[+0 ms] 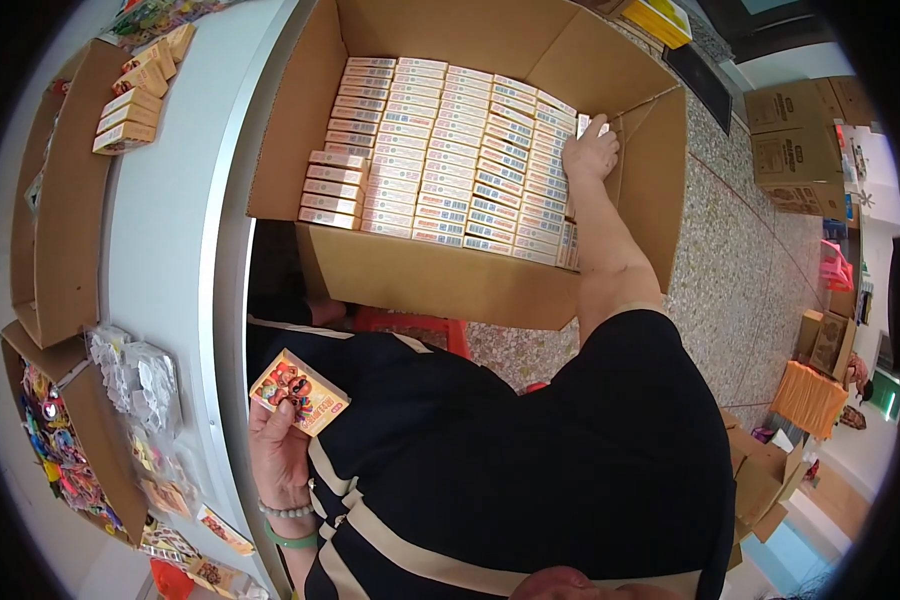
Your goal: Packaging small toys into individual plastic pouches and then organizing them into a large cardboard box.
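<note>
Left hand point(280, 450) pinches small box point(305, 392); right hand point(591, 156) half-curled against packed boxes point(455, 160), grip unclear.

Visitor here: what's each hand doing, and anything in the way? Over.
Left hand: grip on small yellow-orange cardboard box. Right hand: inside large brown cardboard carton, at packed pale cardboard boxes. Possible obstacle: carton wall beside right hand.

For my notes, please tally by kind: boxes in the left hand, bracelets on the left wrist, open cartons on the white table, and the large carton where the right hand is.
Small box in the left hand: 1
Beaded bracelet: 1
Green bracelet: 1
Open cartons on the white table: 2
Large carton with the right hand inside: 1
Total: 6
</note>
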Tool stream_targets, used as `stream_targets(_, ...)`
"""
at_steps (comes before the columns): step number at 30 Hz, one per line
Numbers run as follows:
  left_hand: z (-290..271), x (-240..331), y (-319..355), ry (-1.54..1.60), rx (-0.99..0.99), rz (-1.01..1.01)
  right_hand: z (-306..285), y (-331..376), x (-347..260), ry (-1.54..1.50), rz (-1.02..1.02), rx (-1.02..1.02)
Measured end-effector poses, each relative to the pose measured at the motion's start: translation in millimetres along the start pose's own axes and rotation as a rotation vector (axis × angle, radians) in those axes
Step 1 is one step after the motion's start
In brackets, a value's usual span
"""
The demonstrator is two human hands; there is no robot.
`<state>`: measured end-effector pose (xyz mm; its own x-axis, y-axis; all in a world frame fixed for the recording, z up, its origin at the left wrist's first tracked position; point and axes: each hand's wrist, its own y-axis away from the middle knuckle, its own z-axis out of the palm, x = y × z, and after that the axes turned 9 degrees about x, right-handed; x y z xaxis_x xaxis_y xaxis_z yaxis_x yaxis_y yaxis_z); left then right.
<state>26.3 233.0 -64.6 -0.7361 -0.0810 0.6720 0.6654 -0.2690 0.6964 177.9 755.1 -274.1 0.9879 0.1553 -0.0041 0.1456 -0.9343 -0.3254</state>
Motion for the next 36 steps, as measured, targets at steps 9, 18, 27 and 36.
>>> stream_targets(9,8,-2,-3,-0.07,-0.046,-0.046,12,-7,8,0.03,0.126,-0.269)
stream_targets(18,14,-1,-5,-0.058,-0.058,-0.071,15,-9,9,-0.062,0.012,-0.172)
stream_targets(27,6,-4,-7,-0.051,-0.059,-0.072,28,18,14,-0.158,-0.002,0.039)
stream_targets(36,14,-6,-11,-0.048,-0.056,-0.12,26,15,28,-0.338,-0.067,0.023)
